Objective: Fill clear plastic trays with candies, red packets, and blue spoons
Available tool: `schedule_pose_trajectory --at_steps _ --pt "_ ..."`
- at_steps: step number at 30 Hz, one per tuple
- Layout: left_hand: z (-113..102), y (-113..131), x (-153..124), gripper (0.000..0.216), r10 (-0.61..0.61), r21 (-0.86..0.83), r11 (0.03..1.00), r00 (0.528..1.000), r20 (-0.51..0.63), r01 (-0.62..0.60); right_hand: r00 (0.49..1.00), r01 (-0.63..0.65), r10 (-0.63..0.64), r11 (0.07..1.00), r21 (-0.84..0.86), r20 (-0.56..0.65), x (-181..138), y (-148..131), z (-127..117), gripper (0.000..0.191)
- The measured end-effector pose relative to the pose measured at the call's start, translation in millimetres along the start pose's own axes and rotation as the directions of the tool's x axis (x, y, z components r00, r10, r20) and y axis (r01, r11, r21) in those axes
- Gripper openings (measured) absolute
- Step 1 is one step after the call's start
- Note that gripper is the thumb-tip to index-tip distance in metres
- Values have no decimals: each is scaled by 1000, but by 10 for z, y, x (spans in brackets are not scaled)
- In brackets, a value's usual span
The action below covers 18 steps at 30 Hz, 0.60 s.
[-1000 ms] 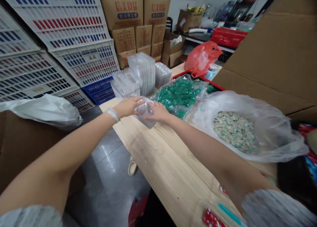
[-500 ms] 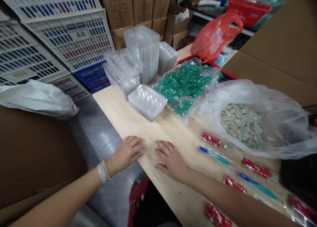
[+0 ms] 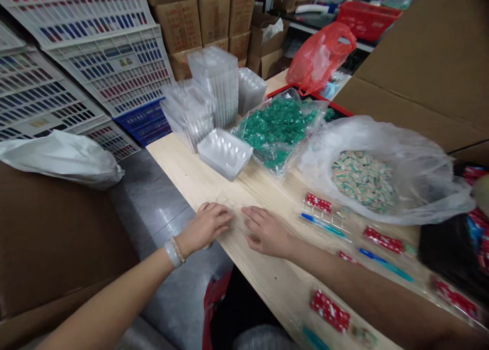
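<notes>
**Clear tray** (image 3: 234,211): one, empty, lying flat on the desk (image 3: 191,169) near its front edge, between the two hands.

**Left hand** (image 3: 206,226): fingers loose and flat, tips touching the tray's left end; grips nothing.

**Right hand** (image 3: 266,232): fingers stretched out, resting on the tray's right end; not clenched.

**Low stack of trays** (image 3: 225,154): behind the hands, unfilled. Tall stacks (image 3: 217,82) stand beyond it.

**Bag of green sweets** (image 3: 278,128) and **bag of pale sweets** (image 3: 362,179): open, to the right and well apart from the tray.

**Progress, as judged:** trays along the right already hold a red packet (image 3: 318,203) and a blue pen (image 3: 323,226). This tray holds none yet.
</notes>
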State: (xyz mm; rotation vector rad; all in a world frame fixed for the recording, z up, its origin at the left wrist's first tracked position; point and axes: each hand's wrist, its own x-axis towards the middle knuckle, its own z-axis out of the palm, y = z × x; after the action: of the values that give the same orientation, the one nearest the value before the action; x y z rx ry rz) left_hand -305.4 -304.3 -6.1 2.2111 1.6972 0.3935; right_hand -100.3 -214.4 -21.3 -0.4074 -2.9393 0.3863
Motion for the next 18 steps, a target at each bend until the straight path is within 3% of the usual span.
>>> schedule_pose_trajectory --at_steps 7,15,18 --pt "42 33 126 19 78 -48 996 985 153 -71 997 54 -54 999 7 50 -46 96 51 28" --pt "7 -12 214 7 -55 -263 957 967 248 122 993 46 -53 996 72 101 -165 128 -60 34" --pt "65 -33 312 7 -79 -260 952 952 297 160 997 23 -29 996 89 72 -265 189 -63 36"
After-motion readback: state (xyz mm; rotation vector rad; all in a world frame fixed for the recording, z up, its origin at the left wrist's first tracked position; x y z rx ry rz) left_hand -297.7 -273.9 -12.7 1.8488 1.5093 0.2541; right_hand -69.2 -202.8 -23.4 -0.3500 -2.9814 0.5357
